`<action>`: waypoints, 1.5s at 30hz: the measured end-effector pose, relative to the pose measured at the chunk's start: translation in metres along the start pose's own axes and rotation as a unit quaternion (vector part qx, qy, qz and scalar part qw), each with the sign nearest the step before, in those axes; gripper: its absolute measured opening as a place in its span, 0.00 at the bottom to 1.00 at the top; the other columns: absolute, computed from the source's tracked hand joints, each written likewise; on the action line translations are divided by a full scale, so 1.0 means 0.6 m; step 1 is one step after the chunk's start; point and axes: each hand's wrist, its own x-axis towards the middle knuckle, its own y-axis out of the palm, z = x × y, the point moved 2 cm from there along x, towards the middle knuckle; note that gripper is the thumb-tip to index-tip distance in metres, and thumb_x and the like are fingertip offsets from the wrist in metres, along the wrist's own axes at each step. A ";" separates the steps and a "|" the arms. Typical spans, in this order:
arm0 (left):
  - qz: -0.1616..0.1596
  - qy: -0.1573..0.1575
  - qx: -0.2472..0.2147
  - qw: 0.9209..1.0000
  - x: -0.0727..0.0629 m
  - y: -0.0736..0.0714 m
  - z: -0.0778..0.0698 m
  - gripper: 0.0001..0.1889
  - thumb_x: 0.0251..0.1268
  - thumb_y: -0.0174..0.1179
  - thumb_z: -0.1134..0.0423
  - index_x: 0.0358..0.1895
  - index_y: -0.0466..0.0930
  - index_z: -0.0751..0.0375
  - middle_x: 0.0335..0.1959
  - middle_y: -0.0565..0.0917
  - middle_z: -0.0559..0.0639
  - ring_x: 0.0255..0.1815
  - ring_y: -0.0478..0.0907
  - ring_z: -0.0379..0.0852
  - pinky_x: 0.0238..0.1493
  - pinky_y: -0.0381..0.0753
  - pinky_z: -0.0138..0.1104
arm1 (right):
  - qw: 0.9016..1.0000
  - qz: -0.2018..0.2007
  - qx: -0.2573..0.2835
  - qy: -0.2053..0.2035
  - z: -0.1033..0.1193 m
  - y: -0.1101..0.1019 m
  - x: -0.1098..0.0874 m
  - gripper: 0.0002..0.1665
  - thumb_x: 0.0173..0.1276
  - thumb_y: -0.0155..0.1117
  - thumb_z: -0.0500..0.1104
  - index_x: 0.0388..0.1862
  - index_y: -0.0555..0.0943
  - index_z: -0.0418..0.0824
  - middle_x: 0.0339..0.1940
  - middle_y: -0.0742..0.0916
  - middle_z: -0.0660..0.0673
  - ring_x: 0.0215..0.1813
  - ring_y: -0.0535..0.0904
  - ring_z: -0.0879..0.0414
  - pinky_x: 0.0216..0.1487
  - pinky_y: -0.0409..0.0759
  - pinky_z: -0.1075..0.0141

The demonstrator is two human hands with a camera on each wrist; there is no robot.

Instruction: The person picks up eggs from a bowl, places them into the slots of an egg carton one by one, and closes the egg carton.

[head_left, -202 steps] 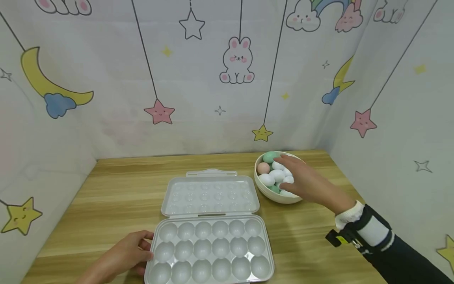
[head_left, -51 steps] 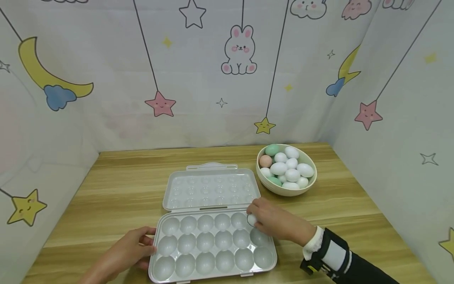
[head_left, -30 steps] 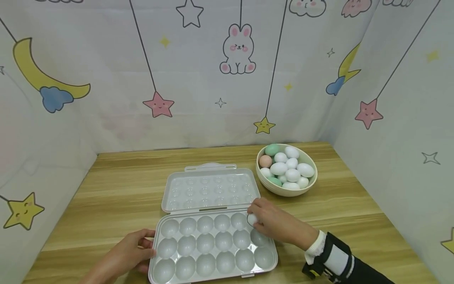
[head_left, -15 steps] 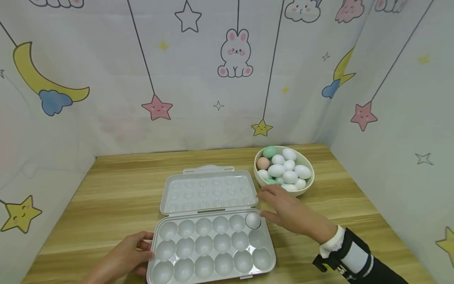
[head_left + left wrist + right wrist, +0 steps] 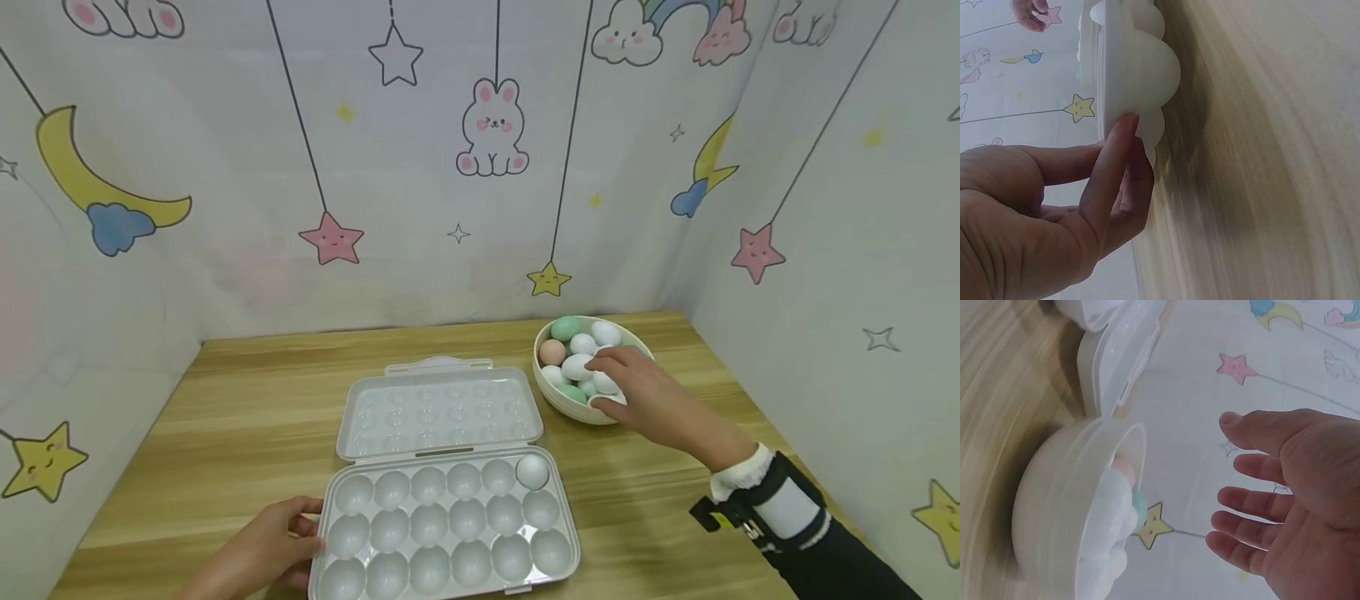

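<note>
A white egg tray [image 5: 446, 525] with rows of round cups lies with its lid hinged back. One white egg [image 5: 532, 472] sits in the back right cup; the other cups hold nothing. My left hand [image 5: 262, 546] pinches the tray's left rim between thumb and fingers, as the left wrist view shows up close on the tray edge [image 5: 1113, 69]. Over the right side of a cream bowl [image 5: 558, 404] of eggs hovers my right hand [image 5: 663, 408], hiding part of the contents. In the right wrist view its fingers [image 5: 1254, 503] are apart with nothing between them.
The bowl holds several white eggs [image 5: 578, 367], some green eggs [image 5: 566, 328] and a pinkish egg [image 5: 552, 352]. The clear lid [image 5: 442, 412] lies flat behind the tray, its right edge near the bowl. A patterned cloth [image 5: 420, 292] hangs behind the wooden table [image 5: 247, 400].
My right hand held a white egg at the back right cup, let it go there, then moved back and right over the bowl. My left hand has stayed on the tray rim.
</note>
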 end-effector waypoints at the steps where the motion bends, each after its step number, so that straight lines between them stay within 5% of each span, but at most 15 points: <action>1: 0.001 0.001 -0.001 1.000 0.000 0.000 0.000 0.26 0.68 0.56 0.79 0.63 0.58 0.93 0.42 0.80 0.60 0.39 0.84 0.52 0.36 0.91 0.49 | 1.000 0.003 -0.002 0.004 -0.007 0.000 0.000 0.25 0.62 0.78 0.37 0.56 0.80 0.32 0.56 0.82 0.36 0.61 0.77 0.37 0.62 0.78 0.42; 23: 0.017 -0.013 -0.020 1.000 0.003 -0.007 0.007 0.29 0.69 0.57 0.78 0.65 0.55 0.93 0.43 0.80 0.62 0.39 0.84 0.51 0.38 0.90 0.49 | 0.996 0.063 -0.007 0.060 -0.099 0.052 0.016 0.24 0.62 0.78 0.37 0.55 0.82 0.31 0.55 0.82 0.33 0.59 0.78 0.37 0.61 0.79 0.41; 33: 0.016 -0.011 -0.028 0.999 0.003 -0.004 0.011 0.29 0.69 0.56 0.78 0.65 0.54 0.93 0.42 0.79 0.62 0.38 0.84 0.51 0.38 0.90 0.48 | 0.996 0.067 0.002 0.057 -0.112 0.081 0.019 0.18 0.61 0.76 0.33 0.50 0.85 0.32 0.49 0.84 0.36 0.57 0.78 0.38 0.61 0.78 0.43; 45: 0.026 -0.015 -0.048 0.998 0.002 -0.005 0.011 0.29 0.69 0.55 0.79 0.65 0.53 0.93 0.42 0.77 0.62 0.37 0.84 0.52 0.39 0.90 0.48 | 0.997 0.062 -0.014 0.044 -0.113 0.093 0.023 0.16 0.60 0.72 0.29 0.47 0.84 0.31 0.45 0.84 0.38 0.48 0.80 0.42 0.51 0.82 0.47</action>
